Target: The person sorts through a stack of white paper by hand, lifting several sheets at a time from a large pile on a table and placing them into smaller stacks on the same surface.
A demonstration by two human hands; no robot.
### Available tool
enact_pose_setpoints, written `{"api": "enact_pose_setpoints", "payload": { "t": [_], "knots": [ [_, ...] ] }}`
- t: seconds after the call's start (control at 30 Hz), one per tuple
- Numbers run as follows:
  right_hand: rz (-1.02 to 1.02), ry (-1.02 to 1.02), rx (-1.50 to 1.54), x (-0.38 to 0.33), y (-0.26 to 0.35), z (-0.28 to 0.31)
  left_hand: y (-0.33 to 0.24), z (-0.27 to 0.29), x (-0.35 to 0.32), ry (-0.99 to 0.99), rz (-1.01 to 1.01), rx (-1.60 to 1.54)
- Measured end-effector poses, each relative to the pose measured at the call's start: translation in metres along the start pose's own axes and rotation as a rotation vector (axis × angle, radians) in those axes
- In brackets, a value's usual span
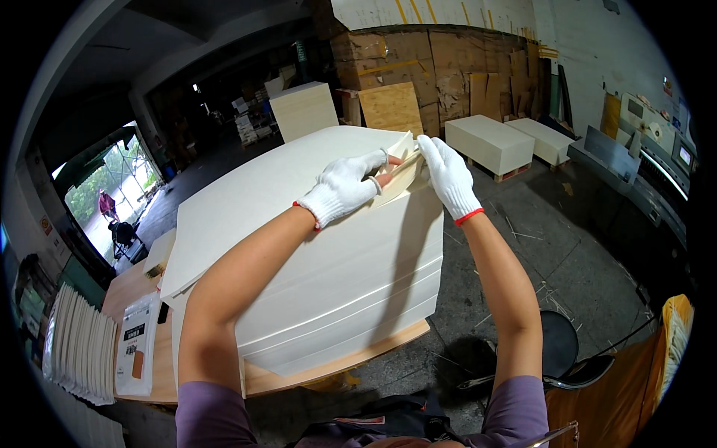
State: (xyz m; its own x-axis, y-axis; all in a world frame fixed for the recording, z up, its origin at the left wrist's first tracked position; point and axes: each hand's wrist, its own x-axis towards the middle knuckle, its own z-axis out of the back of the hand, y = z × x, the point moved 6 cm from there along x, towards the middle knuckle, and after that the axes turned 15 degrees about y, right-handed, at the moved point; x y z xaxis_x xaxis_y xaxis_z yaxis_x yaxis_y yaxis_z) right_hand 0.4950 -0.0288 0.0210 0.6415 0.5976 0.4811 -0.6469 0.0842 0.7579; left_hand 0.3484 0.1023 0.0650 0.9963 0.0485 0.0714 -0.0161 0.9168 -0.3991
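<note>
Paper stack point(328, 276), tall and pale, fills the middle of your view, sitting on the wooden bench point(123, 291) in front of you. Its longer side appears to run from lower left to upper right across your view, though the wide lens bends its edges. Your left forearm crosses over its near side, while your right forearm rises beyond its right end, so you straddle that end.

At the left of the bench, well apart from your hands, lie a row of pale bundled pieces point(78, 343) and a flat white packet point(138, 343).

Your left hand point(347, 183) comes at the right end from above the top, its back toward you and its fingers pointing right. Your right hand point(448, 175) faces it from the outer side, fingers pointing up and slightly left.

Between them lies the key spot: the curled corner point(403, 181), where top sheets bend upward, just right of your left hand and touching your right. Both hands are about equally near. Your left thumb and finger pinch the bent sheets; your right fingers lie close together against the outer side, and you cannot tell whether they grasp.
</note>
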Motion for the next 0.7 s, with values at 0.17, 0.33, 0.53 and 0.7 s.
{"api": "enact_pose_setpoints", "payload": {
  "t": [0.17, 0.33, 0.53, 0.7],
  "knots": [
    [-0.036, 0.052, -0.012, 0.000, 0.001, -0.001, -0.003, 0.003, -0.001, -0.084, -0.081, 0.176],
    [-0.008, 0.017, -0.025, 0.000, -0.002, 0.000, -0.006, -0.002, 0.000, -0.007, 0.010, 0.148],
    [-0.049, 0.043, 0.017, 0.003, -0.008, -0.003, -0.002, -0.004, 0.002, 0.012, 0.023, 0.048],
    [-0.053, 0.045, 0.049, 0.002, -0.008, -0.003, -0.004, -0.003, 0.001, -0.006, -0.002, 0.078]
  ]
}}
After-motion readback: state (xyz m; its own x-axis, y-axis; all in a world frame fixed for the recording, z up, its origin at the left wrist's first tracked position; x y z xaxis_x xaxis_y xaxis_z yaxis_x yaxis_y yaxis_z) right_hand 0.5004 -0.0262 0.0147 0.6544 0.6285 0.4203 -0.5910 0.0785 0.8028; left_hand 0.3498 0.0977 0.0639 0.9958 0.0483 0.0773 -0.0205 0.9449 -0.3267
